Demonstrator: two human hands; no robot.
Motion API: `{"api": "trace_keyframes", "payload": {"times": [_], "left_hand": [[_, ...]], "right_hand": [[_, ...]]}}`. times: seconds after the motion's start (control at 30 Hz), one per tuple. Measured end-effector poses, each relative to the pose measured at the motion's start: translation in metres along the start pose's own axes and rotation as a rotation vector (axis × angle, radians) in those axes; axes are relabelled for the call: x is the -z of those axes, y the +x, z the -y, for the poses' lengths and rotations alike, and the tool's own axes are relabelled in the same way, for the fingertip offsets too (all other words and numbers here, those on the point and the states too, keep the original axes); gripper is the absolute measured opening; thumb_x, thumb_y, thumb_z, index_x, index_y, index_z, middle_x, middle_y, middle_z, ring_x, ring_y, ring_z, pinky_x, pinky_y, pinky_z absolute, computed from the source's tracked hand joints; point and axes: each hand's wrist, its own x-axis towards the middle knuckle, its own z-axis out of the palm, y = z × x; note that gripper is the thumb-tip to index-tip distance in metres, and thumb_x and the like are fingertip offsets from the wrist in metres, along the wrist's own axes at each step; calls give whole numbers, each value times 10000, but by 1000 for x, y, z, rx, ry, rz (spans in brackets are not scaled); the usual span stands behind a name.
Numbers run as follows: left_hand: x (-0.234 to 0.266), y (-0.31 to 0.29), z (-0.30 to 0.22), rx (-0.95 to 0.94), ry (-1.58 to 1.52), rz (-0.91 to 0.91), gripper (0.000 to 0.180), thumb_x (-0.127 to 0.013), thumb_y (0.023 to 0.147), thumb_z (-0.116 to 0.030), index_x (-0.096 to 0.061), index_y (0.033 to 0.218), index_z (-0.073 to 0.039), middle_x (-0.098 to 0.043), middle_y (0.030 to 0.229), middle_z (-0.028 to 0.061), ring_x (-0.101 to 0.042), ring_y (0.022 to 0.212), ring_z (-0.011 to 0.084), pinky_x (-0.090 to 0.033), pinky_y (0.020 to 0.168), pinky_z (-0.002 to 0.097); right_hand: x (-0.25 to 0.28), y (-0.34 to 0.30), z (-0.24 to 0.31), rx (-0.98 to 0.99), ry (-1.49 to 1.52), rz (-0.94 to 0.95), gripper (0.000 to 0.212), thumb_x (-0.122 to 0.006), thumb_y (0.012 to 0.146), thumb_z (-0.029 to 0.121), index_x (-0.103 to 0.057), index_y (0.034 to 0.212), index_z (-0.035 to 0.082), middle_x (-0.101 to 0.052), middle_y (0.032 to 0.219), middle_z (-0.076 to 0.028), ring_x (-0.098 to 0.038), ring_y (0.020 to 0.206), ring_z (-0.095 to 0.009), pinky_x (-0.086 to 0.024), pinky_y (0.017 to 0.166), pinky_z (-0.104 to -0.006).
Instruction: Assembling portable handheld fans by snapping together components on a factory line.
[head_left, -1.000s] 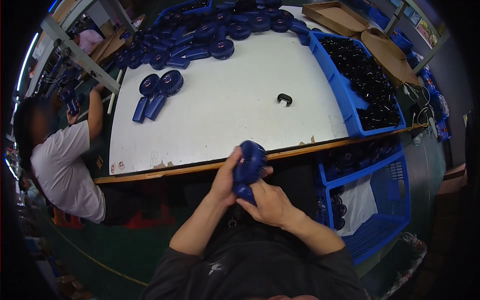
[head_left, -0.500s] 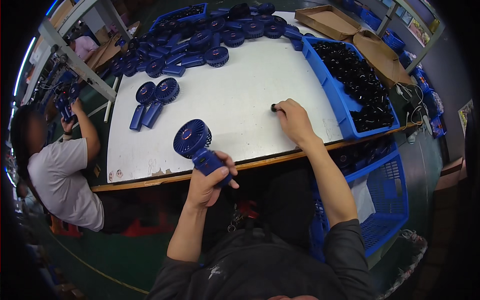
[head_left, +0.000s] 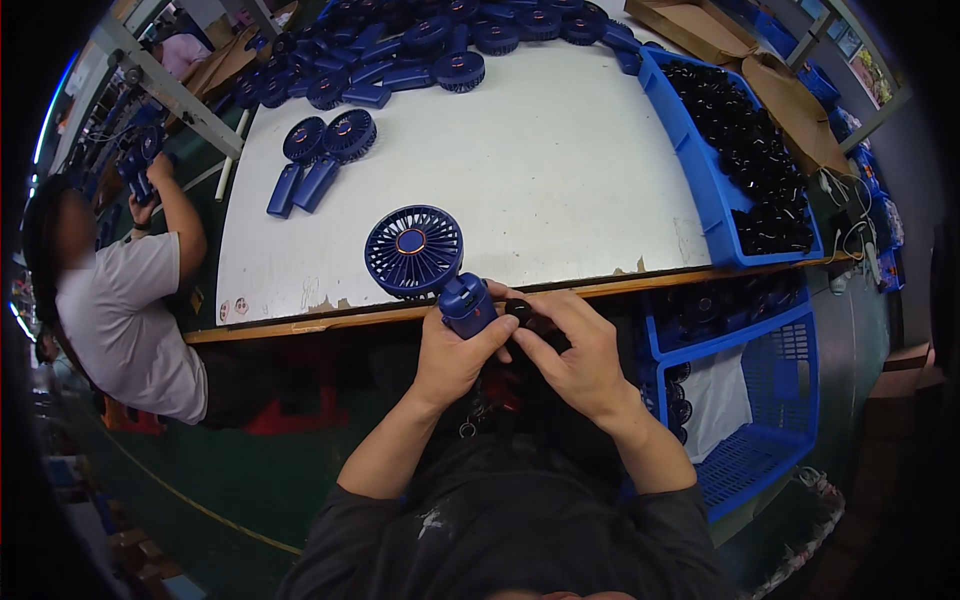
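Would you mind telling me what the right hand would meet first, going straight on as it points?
Likely the left hand, which grips the blue fan, though depth is unclear.

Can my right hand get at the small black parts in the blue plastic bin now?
Probably not immediately: your right hand is pinching a small black piece, though the bin is open on top.

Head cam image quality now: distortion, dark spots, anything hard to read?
Head view: near edge of the white table bows, picture corners fade to black; the held fan looks fairly sharp, but the small black part loses detail against dark surroundings.
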Motion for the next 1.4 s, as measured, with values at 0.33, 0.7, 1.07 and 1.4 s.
{"api": "trace_keyframes", "payload": {"times": [0.33, 0.7, 1.07, 1.4], "left_hand": [[-1, -5, -7, 247, -237, 142, 286, -713, 902, -70, -571, 1138, 7, -625, 956, 76, -648, 797, 138, -568, 512, 255], [-14, -12, 7, 338, -434, 142, 660, -445, 987, -610, -523, 1253, -11, -633, 1044, 139, -681, 857, 220, -608, 588, 328], [-53, -1, -2, -426, 866, 281, 974, -644, 898, -480, -161, 1519, 95, -291, 1502, 362, -311, 1403, 499, -279, 1165, 474], [191, 161, -90, -311, 1796, -500, 619, -645, 916, -300, -454, 1376, 69, -593, 1270, 271, -530, 1231, 420, -447, 1026, 487]], "right_hand": [[21, 13, 1, 315, -144, 62, 253, -744, 798, 19, -661, 1034, -18, -662, 992, -152, -667, 880, -319, -556, 755, -374], [18, 23, 14, 340, -355, 178, 442, -767, 777, 115, -648, 1195, 34, -587, 1129, -162, -583, 1024, -324, -521, 828, -405], [-3, -50, -3, -319, 378, -27, 561, -694, 813, 84, -480, 1324, -5, -619, 1077, -118, -613, 979, -223, -492, 866, -366], [139, -305, -192, -764, -295, -676, 464, -677, 879, 158, -538, 1240, -99, -621, 1141, -232, -589, 1051, -326, -431, 965, -382]]}}
